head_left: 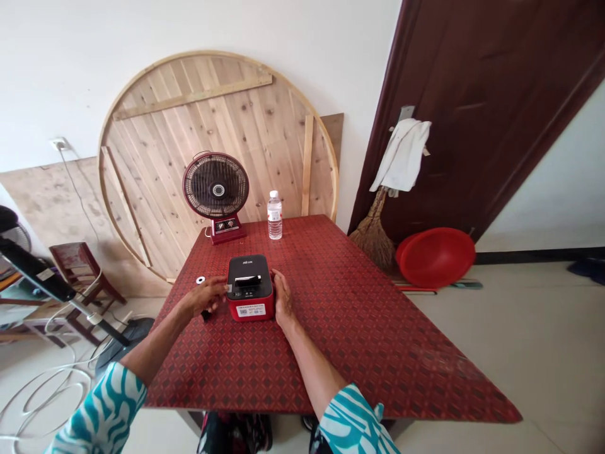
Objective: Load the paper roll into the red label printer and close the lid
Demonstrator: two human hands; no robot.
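Note:
A small red-and-black receipt printer [250, 289] sits on the patterned red table, a white label with square codes on its near side. A strip of paper shows by the dark slot in its top. My right hand [283, 299] is cupped against the printer's right side. At the left top edge are the fingertips of my left hand [208, 296], stretched toward the printer beside a small pale tab. Whether they grip that tab is too small to tell. A small white paper roll [200, 280] lies beyond my left hand. Partly hidden beneath that hand is a small black object [205, 314].
At the table's [359, 328] far end stand a red fan [217, 192] and a water bottle [275, 215]. A round wooden tabletop [155, 139] leans on the wall behind. Right of the table are a broom [375, 236] and red basin [437, 258]; loose cable [51, 372] lies left.

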